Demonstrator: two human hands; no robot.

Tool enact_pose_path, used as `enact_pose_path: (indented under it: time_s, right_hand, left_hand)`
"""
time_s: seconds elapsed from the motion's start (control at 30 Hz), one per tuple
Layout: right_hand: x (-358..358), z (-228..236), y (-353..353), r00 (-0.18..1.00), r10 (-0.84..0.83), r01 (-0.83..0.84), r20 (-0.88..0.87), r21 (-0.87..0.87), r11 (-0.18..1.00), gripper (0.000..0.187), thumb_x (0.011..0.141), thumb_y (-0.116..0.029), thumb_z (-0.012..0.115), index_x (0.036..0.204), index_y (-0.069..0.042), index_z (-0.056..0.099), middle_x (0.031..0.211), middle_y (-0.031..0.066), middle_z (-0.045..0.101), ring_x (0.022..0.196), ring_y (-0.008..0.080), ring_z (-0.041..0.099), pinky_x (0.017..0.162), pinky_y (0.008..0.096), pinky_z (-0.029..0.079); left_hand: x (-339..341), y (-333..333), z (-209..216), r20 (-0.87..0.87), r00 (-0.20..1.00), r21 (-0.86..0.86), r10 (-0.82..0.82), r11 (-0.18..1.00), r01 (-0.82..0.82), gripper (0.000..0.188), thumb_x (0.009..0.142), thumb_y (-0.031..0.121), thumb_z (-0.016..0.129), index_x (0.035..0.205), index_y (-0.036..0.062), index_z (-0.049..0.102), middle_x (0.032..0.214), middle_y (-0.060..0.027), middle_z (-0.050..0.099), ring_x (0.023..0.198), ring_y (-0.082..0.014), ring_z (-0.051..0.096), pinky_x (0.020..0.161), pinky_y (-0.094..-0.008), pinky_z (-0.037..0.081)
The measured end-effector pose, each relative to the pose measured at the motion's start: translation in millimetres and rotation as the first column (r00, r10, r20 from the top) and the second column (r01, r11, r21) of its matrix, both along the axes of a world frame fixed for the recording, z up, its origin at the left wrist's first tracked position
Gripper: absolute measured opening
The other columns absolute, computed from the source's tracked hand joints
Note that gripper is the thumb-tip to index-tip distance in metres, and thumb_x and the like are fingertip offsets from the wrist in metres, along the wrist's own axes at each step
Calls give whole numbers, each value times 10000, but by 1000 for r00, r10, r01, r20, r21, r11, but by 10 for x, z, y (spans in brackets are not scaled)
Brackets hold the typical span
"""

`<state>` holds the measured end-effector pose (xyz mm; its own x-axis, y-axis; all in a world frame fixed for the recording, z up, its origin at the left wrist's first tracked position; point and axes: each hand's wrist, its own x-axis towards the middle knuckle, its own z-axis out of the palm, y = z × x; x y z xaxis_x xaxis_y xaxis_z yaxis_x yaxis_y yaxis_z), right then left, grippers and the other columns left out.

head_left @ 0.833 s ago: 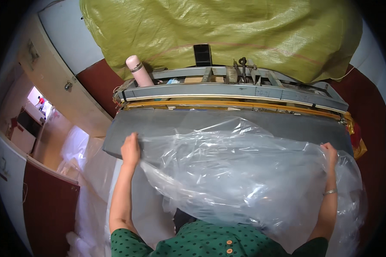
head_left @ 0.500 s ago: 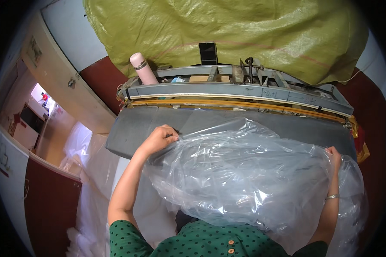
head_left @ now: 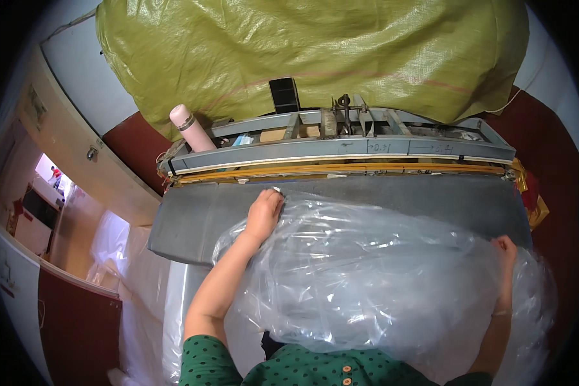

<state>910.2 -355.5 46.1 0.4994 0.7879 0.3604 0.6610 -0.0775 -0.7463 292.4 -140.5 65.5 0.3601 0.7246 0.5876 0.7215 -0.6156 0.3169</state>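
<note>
A large sheet of clear plastic film (head_left: 354,276) is stretched between my hands, crinkled and shiny, hanging over the front of a grey padded bench (head_left: 193,215). My left hand (head_left: 264,212) is closed on the film's upper left edge, above the grey surface. Over at the right, my right hand (head_left: 505,249) pinches the film's other side, with loose plastic draping outside that forearm. Whether the film is one layer or several I cannot tell.
Behind the grey surface runs a metal frame (head_left: 238,157) with orange strips (head_left: 341,168). A pink bottle (head_left: 192,128) and a black phone (head_left: 284,95) stand there, before a yellow-green woven cover (head_left: 341,45). More plastic film (head_left: 145,276) hangs at the left, near an open door (head_left: 77,128).
My left hand has moved right and slightly farther away, drawing the film's edge with it. My right hand stays at the right side, a little lower in view. The whole view has shifted slightly.
</note>
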Motion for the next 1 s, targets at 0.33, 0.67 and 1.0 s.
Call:
enact_pose_path:
  time_s: [0.33, 0.67, 1.0]
  right_hand:
    - [-16, -30, -494, 976, -69, 89, -206, 87, 992, 107, 790, -25, 607, 715, -32, 532, 587, -74, 417, 529, 6, 341, 468, 173, 259]
    - [295, 68, -192, 991, -108, 119, -78, 158, 980, 101, 794, -75, 638, 754, -30, 557, 654, -73, 440, 605, 9, 373, 533, 161, 294]
    - [-420, 486, 1379, 748, -122, 94, -652, -77, 993, 175, 856, -219, 523, 763, -71, 530, 627, 10, 523, 573, 148, 517, 504, 270, 411]
  left_hand:
    - [142, -27, 260, -46, 966, -403, 254, 880, -250, 236, 710, 118, 674, 902, 45, 558, 858, -111, 577, 815, -317, 568, 676, -421, 449]
    - [-31, 118, 163, -265, 958, -351, 113, 914, -205, 162, 681, 120, 678, 835, 134, 630, 876, -75, 555, 980, -291, 488, 796, -409, 435]
    - [-320, 444, 352, 772, 335, -600, 540, 794, 102, 109, 756, 13, 444, 760, 26, 552, 663, -41, 521, 582, -106, 458, 541, -260, 390]
